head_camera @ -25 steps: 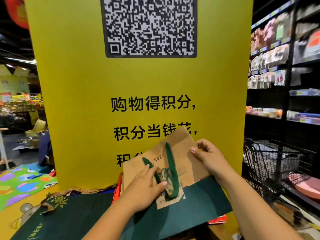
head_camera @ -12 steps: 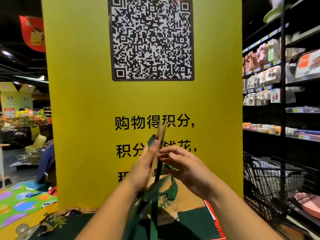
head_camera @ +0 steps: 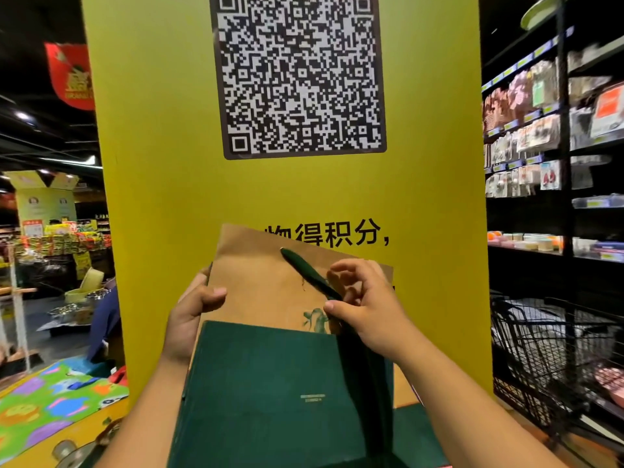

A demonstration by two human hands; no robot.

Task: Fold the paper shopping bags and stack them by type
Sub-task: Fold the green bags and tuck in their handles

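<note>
Fingers of left hand [head_camera: 189, 319] curl round paper bag [head_camera: 256, 292] left edge, right hand [head_camera: 368, 312] pinching green handle [head_camera: 304, 271], yellow pillar [head_camera: 169, 163] close behind.

The paper bag [head_camera: 266, 292] is flattened and held upright in the air with its broad face toward the camera, tilted a little so the top edge slopes down to the right. Its upper part is plain brown kraft with a small green printed motif [head_camera: 315, 320], and its lower part is a dark green panel [head_camera: 270, 383] with small pale lettering. 1 flat dark green handle [head_camera: 304, 275] lies diagonally across the brown face; the left hand [head_camera: 189, 319] grips the bag's left edge, thumb on the front, and the right hand [head_camera: 368, 312] pinches the handle's lower end.
</note>
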